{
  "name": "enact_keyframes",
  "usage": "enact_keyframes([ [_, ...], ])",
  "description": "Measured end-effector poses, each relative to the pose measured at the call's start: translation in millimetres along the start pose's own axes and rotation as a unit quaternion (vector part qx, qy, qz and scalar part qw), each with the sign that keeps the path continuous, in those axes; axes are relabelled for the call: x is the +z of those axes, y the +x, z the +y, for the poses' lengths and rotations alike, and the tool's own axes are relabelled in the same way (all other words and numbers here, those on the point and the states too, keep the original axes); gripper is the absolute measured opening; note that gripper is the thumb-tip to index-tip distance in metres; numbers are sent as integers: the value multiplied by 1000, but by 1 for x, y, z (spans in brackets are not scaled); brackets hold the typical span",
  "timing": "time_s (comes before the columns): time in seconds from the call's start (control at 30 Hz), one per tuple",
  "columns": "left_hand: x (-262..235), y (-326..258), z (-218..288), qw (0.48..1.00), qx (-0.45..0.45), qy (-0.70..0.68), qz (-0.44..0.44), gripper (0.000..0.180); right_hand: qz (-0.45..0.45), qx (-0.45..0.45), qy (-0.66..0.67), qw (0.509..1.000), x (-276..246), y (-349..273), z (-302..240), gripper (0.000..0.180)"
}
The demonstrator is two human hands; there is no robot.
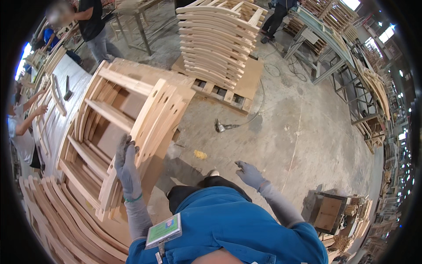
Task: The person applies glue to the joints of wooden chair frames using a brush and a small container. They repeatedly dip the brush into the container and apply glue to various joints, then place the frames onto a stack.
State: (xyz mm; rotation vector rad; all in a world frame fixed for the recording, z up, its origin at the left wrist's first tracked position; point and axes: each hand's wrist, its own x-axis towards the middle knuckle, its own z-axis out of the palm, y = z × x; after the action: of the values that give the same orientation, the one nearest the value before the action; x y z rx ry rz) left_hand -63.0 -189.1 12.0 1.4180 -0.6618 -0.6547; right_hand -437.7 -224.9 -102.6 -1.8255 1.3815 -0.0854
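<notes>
My left hand [127, 169], in a grey glove, lies against the near side rail of the top wooden frame [145, 121]. Its fingers are stretched out along the wood. That frame is pale, ladder-like and slightly curved, with several crosspieces, and it tops a stack of similar frames on my left. Out to the right, over the concrete floor, my gloved right hand [250, 174] holds nothing; its fingers are loosely bent and apart, and it touches no object.
Curved wooden slats [57, 211] lie at lower left. A tall stack of curved frames [215, 48] stands on a pallet [220, 94] ahead. An air tool [222, 126] with a hose lies on the floor. Co-workers stand at left and back. A wooden box [329, 212] sits at right.
</notes>
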Motion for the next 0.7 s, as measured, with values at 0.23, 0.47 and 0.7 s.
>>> enact_keyframes([
  [0.23, 124, 35, 20, 992, 17, 37, -115, 40, 113, 39, 136, 983, -84, 22, 71, 42],
  [0.47, 165, 114, 37, 987, 83, 37, -136, 40, 131, -34, 178, 975, -153, 138, 51, 44],
  [0.7, 221, 235, 55, 986, 85, 42, -137, 45, 127, -20, 212, 969, -226, 249, 35, 44],
])
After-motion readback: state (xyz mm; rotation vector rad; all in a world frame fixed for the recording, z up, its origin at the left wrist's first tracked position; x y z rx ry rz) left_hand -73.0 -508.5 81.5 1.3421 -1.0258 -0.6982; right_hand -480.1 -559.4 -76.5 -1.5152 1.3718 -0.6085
